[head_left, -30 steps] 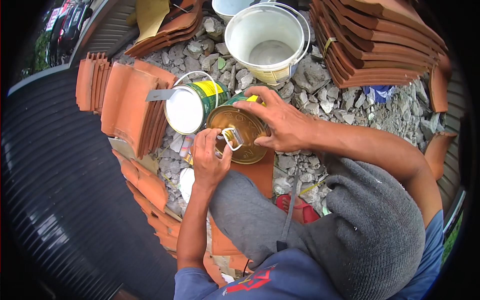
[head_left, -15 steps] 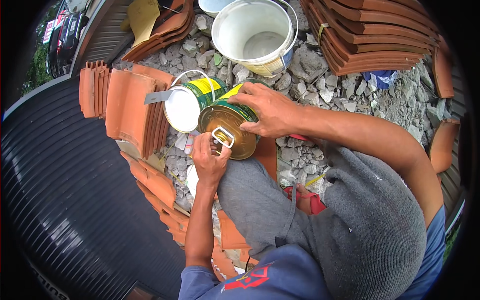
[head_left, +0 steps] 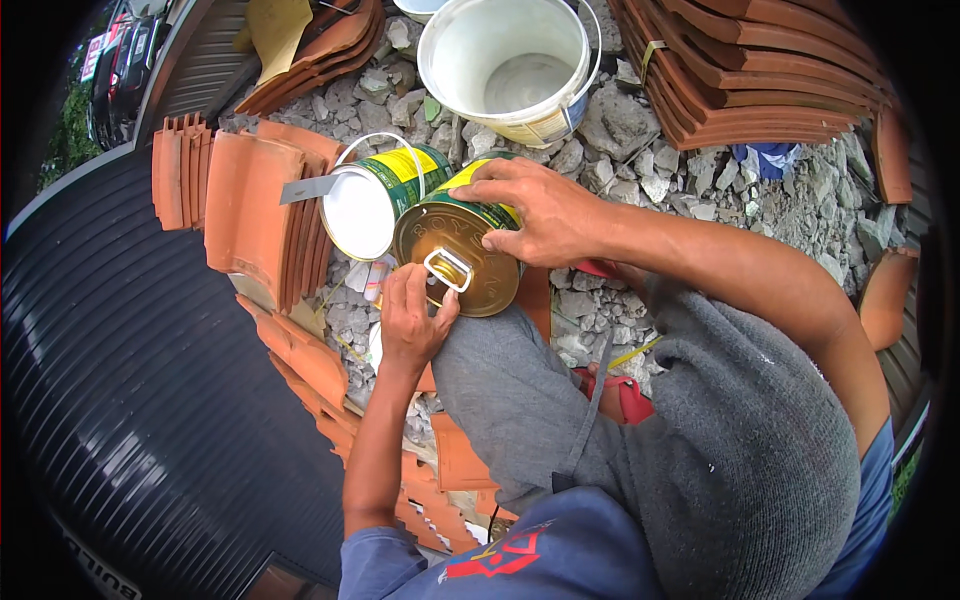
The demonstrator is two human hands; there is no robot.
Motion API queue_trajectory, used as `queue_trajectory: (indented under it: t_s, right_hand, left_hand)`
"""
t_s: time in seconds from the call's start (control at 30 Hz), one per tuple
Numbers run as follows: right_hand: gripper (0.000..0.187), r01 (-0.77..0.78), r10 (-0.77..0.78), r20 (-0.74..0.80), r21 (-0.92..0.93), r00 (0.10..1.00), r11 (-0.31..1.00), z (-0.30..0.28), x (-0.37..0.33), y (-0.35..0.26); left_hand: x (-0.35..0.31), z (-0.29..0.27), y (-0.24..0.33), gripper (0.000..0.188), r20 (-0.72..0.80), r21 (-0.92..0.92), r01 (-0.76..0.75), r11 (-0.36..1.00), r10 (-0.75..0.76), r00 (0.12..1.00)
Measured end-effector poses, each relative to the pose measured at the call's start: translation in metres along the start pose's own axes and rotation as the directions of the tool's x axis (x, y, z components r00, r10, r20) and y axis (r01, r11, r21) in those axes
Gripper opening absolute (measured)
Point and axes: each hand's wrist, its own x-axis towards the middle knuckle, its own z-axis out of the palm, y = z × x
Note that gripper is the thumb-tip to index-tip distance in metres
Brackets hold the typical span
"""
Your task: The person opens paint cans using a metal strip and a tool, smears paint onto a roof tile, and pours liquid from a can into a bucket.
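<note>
A green and yellow metal can [head_left: 420, 235] lies tilted against my knee, its gold end facing me. A white loop handle [head_left: 449, 270] stands on that gold end. My left hand [head_left: 408, 325] is closed in a pinch at the loop's lower edge, its fingertips partly hidden. My right hand [head_left: 545, 215] is wrapped over the can's upper side, with the thumb on the rim of the gold end. Touching it on the left is a second green and yellow can [head_left: 405, 168], showing a white face. A flat grey metal blade [head_left: 308, 189] lies across that can's rim.
Grey rubble [head_left: 620, 130] covers the ground. A white bucket [head_left: 450, 60] stands beyond the cans. Stacks of clay tiles rise at the left [head_left: 250, 215] and far right [head_left: 750, 70]. Dark corrugated roofing [head_left: 150, 380] slopes off at the left.
Both hands keep to the same can. My left forearm has swung slightly left and the left fingers have shifted a little lower against the loop. The rest looks almost the same.
</note>
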Motion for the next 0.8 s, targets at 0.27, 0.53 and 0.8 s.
queue_trajectory:
  t_s: [0.27,0.53,0.8]
  right_hand:
    - [0.06,0.013,-0.015,-0.026,-0.087,1.0,0.996,0.01,0.011,-0.006]
    - [0.059,0.011,-0.018,-0.049,-0.125,0.999,0.992,0.011,0.012,-0.004]
    - [0.058,0.032,-0.041,-0.075,-0.109,0.996,0.994,0.018,0.014,-0.002]
  left_hand:
    - [0.003,-0.002,-0.048,0.054,0.196,0.323,-0.274,0.906,0.22,0.956]
    - [0.0,0.018,-0.051,0.053,0.132,0.412,-0.222,0.883,0.183,0.974]
    - [-0.002,0.025,-0.054,0.06,0.077,0.324,-0.097,0.941,0.076,0.994]
